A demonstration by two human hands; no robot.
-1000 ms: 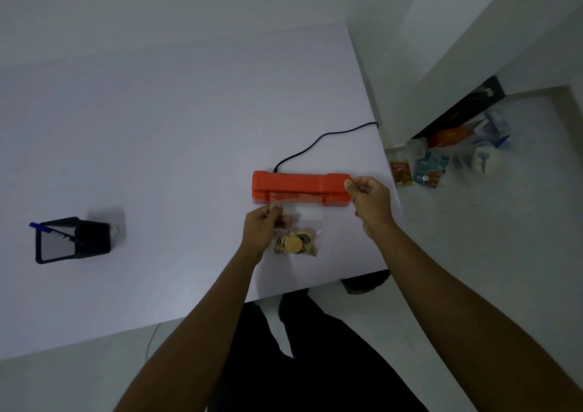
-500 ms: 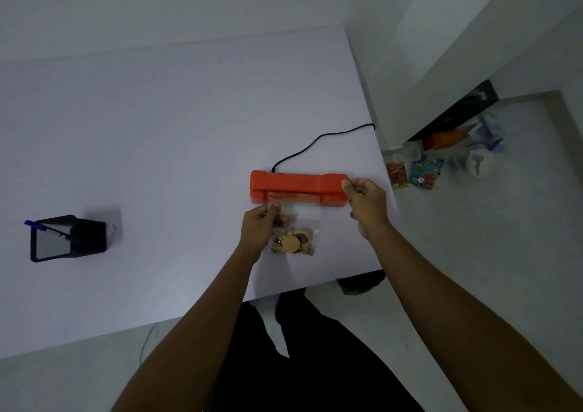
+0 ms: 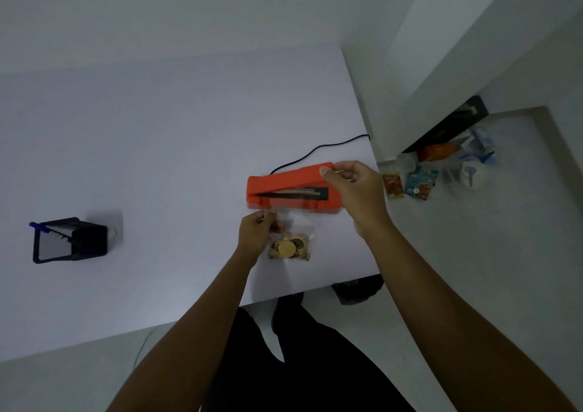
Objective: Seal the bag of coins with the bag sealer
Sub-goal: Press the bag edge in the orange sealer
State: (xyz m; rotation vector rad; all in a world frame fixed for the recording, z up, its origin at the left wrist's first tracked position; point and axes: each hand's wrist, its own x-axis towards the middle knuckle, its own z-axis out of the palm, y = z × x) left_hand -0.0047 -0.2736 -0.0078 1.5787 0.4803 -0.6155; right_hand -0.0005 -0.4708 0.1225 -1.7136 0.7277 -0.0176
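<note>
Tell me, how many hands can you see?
2. The left hand pinches the coin bag; the right hand lifts the orange sealer's lid.

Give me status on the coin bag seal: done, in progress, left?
Done: nothing visibly sealed. In hand: right hand holds the orange sealer lid raised at its free end; left hand pinches the bag of coins, its clear top reaching the sealer's front. Left: feed the bag mouth onto the strip, press the lid down, release.

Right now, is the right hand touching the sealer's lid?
Touching. In the head view the right hand pinches the free end of the orange sealer lid, thumb on its corner, holding it raised above the base.
</note>
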